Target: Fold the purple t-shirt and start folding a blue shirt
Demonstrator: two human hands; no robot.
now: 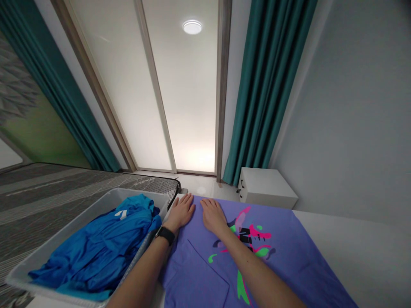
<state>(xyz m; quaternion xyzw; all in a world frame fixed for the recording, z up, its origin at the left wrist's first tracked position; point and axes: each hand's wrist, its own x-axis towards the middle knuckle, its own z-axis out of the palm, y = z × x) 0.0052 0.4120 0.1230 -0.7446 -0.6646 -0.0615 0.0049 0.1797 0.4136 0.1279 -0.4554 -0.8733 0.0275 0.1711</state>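
From the head camera, a purple shirt (289,239) with a pink, green and black print lies spread on a white table (362,246), its far edge just in front of both hands' fingertips. The left hand (183,211), with a dark watch (165,235) on its wrist, rests palm down at the far left corner of the shirt, fingers extended and grasping nothing. The right hand (213,214) lies just beside it, also palm down and unclenched, its fingers near the far edge; its forearm crosses the print. Left of the shirt stands a clear plastic bin (119,196) with blue clothes (105,241) heaped inside. Beyond the bin is a grey mattress (35,214). Past the table, a white cabinet (269,186) stands below a teal curtain (269,85), beside frosted sliding doors (189,102).
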